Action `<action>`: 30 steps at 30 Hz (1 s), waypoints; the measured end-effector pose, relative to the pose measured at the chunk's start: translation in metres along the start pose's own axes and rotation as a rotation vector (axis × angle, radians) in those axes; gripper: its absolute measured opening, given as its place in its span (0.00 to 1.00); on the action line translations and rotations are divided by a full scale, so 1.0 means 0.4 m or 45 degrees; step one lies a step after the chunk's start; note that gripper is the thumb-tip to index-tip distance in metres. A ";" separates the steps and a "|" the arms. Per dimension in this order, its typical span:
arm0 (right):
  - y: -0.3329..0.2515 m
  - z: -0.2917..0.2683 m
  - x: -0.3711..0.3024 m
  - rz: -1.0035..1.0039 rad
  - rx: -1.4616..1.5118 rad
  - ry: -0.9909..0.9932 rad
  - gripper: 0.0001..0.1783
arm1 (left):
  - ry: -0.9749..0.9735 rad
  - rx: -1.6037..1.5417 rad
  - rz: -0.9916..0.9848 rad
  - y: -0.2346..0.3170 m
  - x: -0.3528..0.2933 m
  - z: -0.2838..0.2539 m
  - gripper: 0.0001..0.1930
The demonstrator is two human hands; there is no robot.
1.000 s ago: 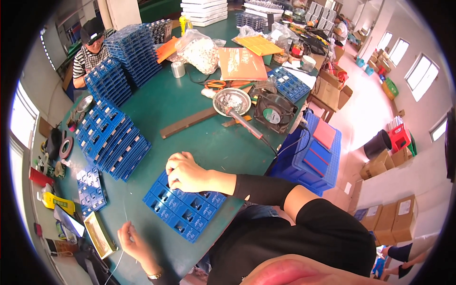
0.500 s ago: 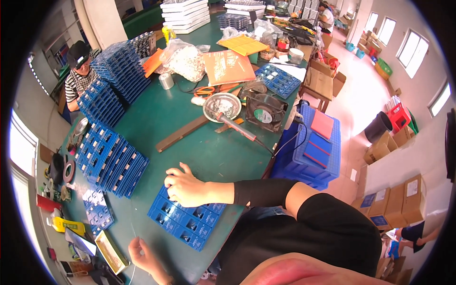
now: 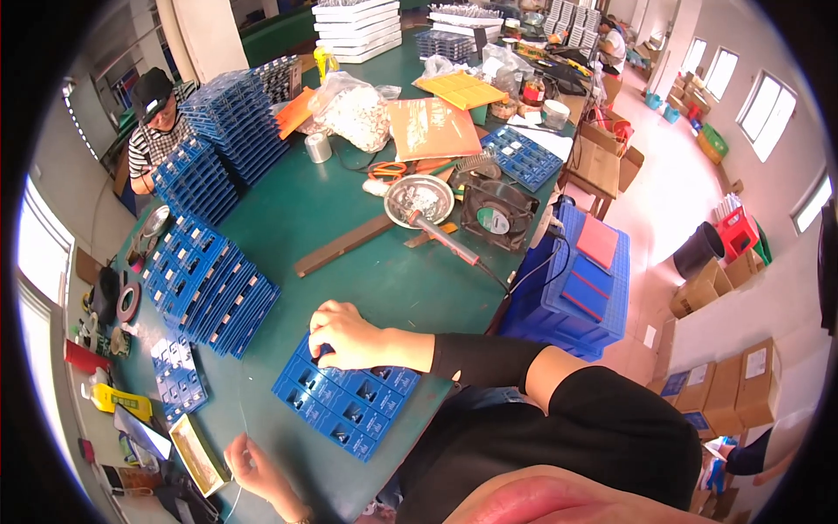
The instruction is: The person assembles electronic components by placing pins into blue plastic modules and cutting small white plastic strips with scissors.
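Note:
A blue circuit board panel [image 3: 336, 406], divided into repeated rectangular sections with dark slots, lies flat on the green table in front of me. Over its far edge, my right hand [image 3: 347, 339] bends its fingers downward. Something small and dark shows beneath the fingertips, too hidden to name. My left hand [image 3: 259, 472] is closed in a pinch near the front of the table, left of the panel. A thin pale wire [image 3: 245, 421] runs through its fingers and trails down past the wrist.
Stacked blue panels [image 3: 209, 284] stand at left. A soldering iron [image 3: 445, 236] rests on a metal dish [image 3: 419, 199] beside a black fan [image 3: 499, 214] and a brown bar [image 3: 345, 246]. An open box [image 3: 199, 456] sits near my left hand. Another person [image 3: 157, 127] sits across the table.
My right hand's fingers have drawn together and curled down at the panel's far edge. The left hand stays pinched on the wire. The whole view has shifted slightly.

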State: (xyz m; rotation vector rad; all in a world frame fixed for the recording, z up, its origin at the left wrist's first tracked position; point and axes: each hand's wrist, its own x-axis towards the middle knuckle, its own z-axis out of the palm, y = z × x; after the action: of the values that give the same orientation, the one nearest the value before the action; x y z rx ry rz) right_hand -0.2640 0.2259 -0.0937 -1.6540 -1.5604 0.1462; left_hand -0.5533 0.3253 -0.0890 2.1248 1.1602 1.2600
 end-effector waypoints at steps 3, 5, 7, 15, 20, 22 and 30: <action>0.017 0.003 0.004 -0.078 0.070 0.005 0.08 | 0.014 -0.005 0.069 0.013 0.000 -0.003 0.06; 0.021 0.016 0.002 -0.107 0.061 0.034 0.07 | -0.006 -0.073 0.014 0.014 -0.009 -0.006 0.06; 0.005 0.035 0.005 -0.104 0.111 0.028 0.07 | -0.015 -0.114 -0.068 0.005 -0.019 -0.019 0.06; -0.005 -0.111 -0.006 -0.218 0.084 0.091 0.09 | -0.292 0.009 0.235 0.065 0.013 0.030 0.10; 0.068 -0.203 -0.117 0.391 0.249 0.155 0.05 | -0.303 0.069 0.108 0.054 -0.003 0.004 0.11; 0.131 -0.227 -0.153 0.402 0.132 0.305 0.06 | -0.347 0.036 0.146 0.058 -0.002 0.013 0.10; 0.106 -0.236 -0.207 0.549 -0.015 0.142 0.08 | -0.318 -0.307 -0.140 0.016 -0.031 0.038 0.15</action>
State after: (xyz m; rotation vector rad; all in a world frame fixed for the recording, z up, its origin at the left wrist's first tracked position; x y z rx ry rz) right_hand -0.1931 0.1141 -0.0958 -1.9541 -1.1071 0.2649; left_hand -0.5404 0.3123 -0.0988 1.9461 0.9531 0.9969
